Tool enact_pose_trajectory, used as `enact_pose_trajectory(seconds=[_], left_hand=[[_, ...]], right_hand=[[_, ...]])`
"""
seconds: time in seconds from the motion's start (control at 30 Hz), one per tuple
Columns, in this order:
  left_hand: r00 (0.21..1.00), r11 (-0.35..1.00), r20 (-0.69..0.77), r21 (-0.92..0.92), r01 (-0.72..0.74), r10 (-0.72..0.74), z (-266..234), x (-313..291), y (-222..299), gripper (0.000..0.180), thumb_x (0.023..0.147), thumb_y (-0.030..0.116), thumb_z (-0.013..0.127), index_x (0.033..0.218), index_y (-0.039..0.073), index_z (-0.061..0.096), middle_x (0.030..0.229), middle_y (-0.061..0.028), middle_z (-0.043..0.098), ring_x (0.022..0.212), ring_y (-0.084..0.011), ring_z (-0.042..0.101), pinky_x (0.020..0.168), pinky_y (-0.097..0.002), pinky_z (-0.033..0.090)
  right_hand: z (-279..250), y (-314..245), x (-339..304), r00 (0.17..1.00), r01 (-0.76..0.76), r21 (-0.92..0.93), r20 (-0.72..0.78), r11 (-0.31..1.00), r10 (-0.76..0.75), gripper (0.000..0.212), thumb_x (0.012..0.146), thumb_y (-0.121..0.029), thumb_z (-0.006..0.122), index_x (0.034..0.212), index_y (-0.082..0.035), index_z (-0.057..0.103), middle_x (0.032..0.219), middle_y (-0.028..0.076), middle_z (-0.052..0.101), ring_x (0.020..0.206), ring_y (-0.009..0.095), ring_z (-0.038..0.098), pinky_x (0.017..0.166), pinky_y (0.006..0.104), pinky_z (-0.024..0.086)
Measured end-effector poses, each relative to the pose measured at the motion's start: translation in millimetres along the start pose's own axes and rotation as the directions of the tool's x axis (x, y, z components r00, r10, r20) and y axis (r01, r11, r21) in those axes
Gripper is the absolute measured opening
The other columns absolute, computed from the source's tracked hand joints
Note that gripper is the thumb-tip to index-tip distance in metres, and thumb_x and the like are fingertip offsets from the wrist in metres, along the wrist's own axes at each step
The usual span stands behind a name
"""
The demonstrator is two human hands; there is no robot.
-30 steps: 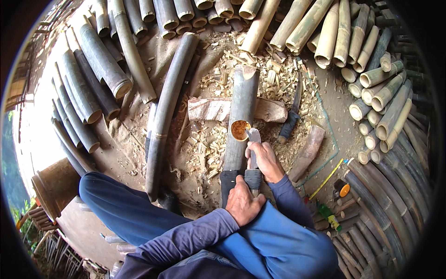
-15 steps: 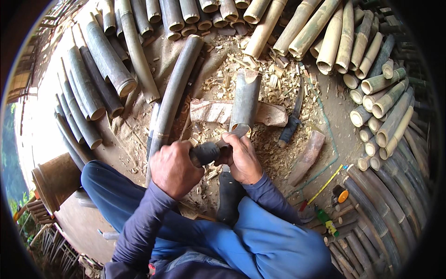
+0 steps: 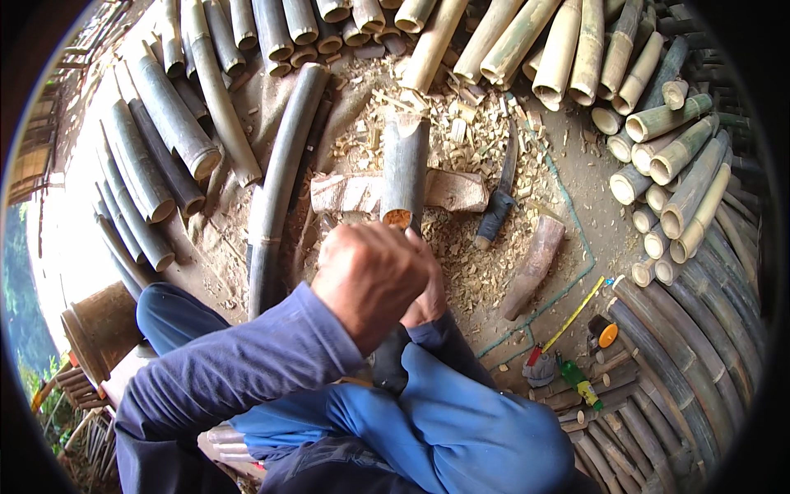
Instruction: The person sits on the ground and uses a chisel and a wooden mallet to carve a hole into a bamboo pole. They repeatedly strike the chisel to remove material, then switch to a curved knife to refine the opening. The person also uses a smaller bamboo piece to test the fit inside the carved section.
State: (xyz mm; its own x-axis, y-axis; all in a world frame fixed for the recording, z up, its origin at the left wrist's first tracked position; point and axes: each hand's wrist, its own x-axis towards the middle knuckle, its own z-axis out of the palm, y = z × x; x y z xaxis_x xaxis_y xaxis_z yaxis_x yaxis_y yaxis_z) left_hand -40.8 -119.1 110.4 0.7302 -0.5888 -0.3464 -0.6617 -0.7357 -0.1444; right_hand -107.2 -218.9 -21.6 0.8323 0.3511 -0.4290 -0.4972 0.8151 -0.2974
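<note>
A short bamboo tube (image 3: 403,169) lies across a wooden block (image 3: 457,191), its open near end pointing toward me. My left hand (image 3: 374,276) is a fist just in front of that end. A moment ago it held a knife with a dark wrapped handle; now the fist and wrist hide the knife. Behind it my right hand (image 3: 426,288) is curled close to the tube's near end, its fingers partly covered. It had been pinching the blade earlier. Between my legs a dark object (image 3: 389,362) shows in part.
Wood chips (image 3: 473,140) litter the ground around the block. A second knife (image 3: 498,206) lies right of the tube, near a loose wood piece (image 3: 533,267). A long bamboo pole (image 3: 284,181) lies left. Stacked bamboo (image 3: 687,181) surrounds me. A green bottle (image 3: 578,383) and yellow tape (image 3: 576,313) lie right.
My left hand has swung right and turned over, now covering the knife and part of my right hand. The whole view has shifted slightly, so the surroundings sit further left.
</note>
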Motion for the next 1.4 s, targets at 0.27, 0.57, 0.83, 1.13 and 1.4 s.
enact_pose_trajectory(seconds=[0.27,0.57,0.83,1.13,1.4], left_hand=[[0.88,0.613,0.049,-0.735,-0.289,0.473,38,-49,16,0.02,0.082,0.017,0.064,0.097,0.004,0.062,0.084,-0.0105,0.065,0.07,-0.0252,0.068,0.058,-0.0398,0.055],[0.913,0.504,-0.262,-0.769,-0.394,0.313,103,100,67,0.079,0.074,0.015,0.079,0.142,0.016,0.039,0.128,-0.022,0.051,0.108,-0.0405,0.066,0.083,-0.0435,0.056],[0.905,0.219,-0.382,-0.914,-0.341,-0.188,88,88,29,0.085,0.067,-0.007,0.07,0.145,0.012,0.04,0.146,-0.0284,0.035,0.116,-0.0503,0.055,0.098,-0.0488,0.051],[0.602,-0.079,-0.238,-0.889,-0.451,-0.762,111,69,15,0.09,0.065,-0.009,0.071,0.147,0.007,0.038,0.141,-0.0271,0.035,0.131,-0.0466,0.042,0.109,-0.0487,0.039],[0.859,-0.152,-0.242,-0.928,-0.341,-0.45,92,59,52,0.104,0.064,-0.005,0.071,0.155,0.012,0.022,0.141,-0.0339,0.031,0.124,-0.0534,0.044,0.106,-0.0531,0.042]], right_hand=[[-44,-15,-56,0.978,-0.192,-0.449,-0.013,0.873,0.208,0.022,0.103,-0.021,0.046,0.122,-0.013,0.055,0.122,0.008,0.065,0.109,0.019,0.061,0.101,0.0392,0.046],[-109,-107,-28,0.943,-0.291,-0.712,-0.101,-0.639,-0.317,0.036,0.092,-0.033,0.06,0.117,-0.007,0.057,0.108,0.016,0.065,0.097,0.033,0.063,0.088,0.0459,0.051],[3,-157,37,0.994,0.064,-0.354,0.101,-0.933,0.031,0.036,0.083,-0.035,0.069,0.102,-0.007,0.06,0.092,0.014,0.065,0.077,0.037,0.064,0.067,0.049,0.05],[79,-109,100,0.898,0.392,0.002,0.215,-0.92,0.383,0.023,0.078,-0.023,0.065,0.096,-0.009,0.063,0.084,0.01,0.064,0.081,0.028,0.063,0.075,0.0415,0.047],[52,-145,60,0.789,0.382,-0.42,-0.315,-0.823,0.527,0.043,0.082,-0.03,0.068,0.115,-0.003,0.061,0.105,0.019,0.063,0.099,0.031,0.063,0.091,0.0463,0.051]])
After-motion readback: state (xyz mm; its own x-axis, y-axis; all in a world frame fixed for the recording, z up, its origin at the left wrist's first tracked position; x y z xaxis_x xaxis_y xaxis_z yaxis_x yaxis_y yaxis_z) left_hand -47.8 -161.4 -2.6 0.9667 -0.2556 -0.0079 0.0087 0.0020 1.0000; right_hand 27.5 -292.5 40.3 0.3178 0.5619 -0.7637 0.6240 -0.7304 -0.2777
